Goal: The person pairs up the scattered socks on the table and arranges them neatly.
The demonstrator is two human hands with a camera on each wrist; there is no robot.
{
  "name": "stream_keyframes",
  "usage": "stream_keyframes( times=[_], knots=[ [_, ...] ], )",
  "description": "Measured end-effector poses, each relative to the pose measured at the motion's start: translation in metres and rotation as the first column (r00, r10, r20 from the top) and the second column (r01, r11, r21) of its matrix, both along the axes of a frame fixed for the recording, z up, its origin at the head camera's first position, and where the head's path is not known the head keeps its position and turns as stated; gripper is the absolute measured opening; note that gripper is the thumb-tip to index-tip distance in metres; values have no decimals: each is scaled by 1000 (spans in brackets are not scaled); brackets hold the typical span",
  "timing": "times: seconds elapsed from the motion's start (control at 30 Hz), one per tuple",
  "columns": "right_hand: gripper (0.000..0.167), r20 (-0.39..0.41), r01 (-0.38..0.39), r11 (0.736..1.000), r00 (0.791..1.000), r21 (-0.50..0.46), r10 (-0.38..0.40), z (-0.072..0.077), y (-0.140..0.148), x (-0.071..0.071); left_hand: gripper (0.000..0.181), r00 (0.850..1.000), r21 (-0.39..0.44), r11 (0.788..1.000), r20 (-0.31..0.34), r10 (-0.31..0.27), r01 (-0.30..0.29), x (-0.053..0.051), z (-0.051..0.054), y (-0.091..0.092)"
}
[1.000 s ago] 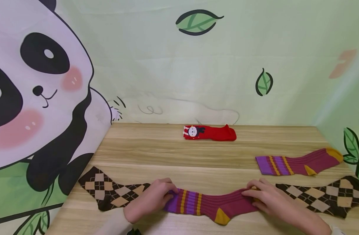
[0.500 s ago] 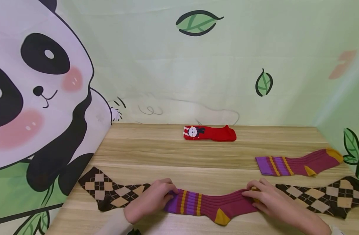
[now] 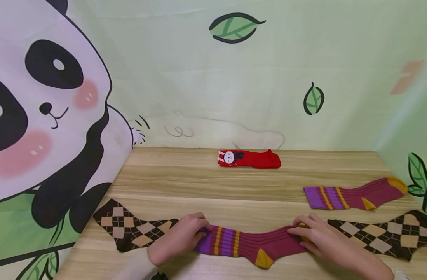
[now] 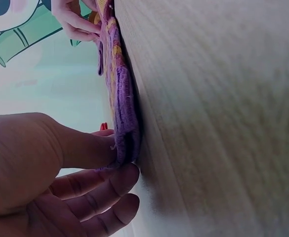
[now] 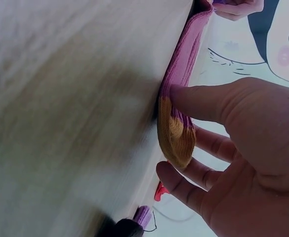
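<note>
A maroon sock (image 3: 250,241) with a purple striped cuff and mustard heel lies flat across the front of the table. At its cuff my left hand (image 3: 185,235) pinches the edge; the left wrist view shows the thumb against the purple opening (image 4: 127,118) and fingers at the other side. The right hand (image 3: 321,239) holds the toe end, covering most of it. In the right wrist view the thumb presses beside the mustard toe (image 5: 176,140), with fingers bent around its far side.
Argyle socks lie beyond each hand, one at left (image 3: 120,225), one at right (image 3: 391,233). A matching maroon sock (image 3: 356,194) is at back right. A red sock (image 3: 250,159) with a white animal face lies near the printed back wall (image 3: 199,77). The tabletop (image 3: 185,182) is wood-grained.
</note>
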State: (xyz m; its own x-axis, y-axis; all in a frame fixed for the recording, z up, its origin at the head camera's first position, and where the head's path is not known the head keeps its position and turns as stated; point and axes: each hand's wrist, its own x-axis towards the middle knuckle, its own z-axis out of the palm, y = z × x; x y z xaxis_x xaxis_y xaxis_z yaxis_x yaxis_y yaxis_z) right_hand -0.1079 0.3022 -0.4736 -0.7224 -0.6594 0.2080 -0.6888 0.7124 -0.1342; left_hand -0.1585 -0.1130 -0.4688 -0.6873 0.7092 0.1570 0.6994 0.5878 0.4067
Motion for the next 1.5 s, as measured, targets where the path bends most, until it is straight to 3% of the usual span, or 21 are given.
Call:
stream_keyframes(
  times=[0.27, 0.43, 0.57, 0.8, 1.0, 1.1, 1.17, 1.23, 1.4, 1.5],
  knots=[
    [37, 61, 18, 999, 998, 43, -20, 8, 1, 0, 5, 1000, -73, 997, -16, -27, 25, -2, 10, 8],
    [40, 15, -40, 998, 999, 39, 39, 14, 3, -2, 6, 996, -141, 988, -44, -76, 69, -6, 21, 14],
    [42, -16, -59, 997, 998, 39, 60, 23, 6, -5, 5, 993, -145, 985, -56, -101, 92, -7, 29, 18],
    [36, 42, -47, 998, 998, 35, 45, 43, 20, -11, 9, 990, -126, 984, -49, -135, 128, -10, 39, 32],
    [40, -85, -40, 999, 996, -5, 40, 50, 38, -17, 12, 987, -123, 984, -71, -141, 132, -15, 48, 52],
    [43, -155, -24, 999, 988, -24, 20, 52, 49, -22, 13, 984, -96, 986, -104, -144, 134, -20, 54, 62],
    [32, -211, -23, 999, 977, -40, 14, 53, 57, -25, 15, 982, -76, 988, -126, -141, 132, -23, 59, 69],
    [36, -255, -13, 999, 967, -50, 0, 56, 65, -27, 17, 981, -65, 990, -144, -133, 125, -25, 63, 76],
    [38, -263, 59, 997, 962, -46, -69, 64, 83, -30, 21, 970, -54, 994, -218, -110, 100, -30, 68, 95],
    [50, -261, 92, 995, 960, -38, -99, 67, 94, -32, 24, 957, -49, 995, -271, -102, 92, -32, 66, 107]
  ],
)
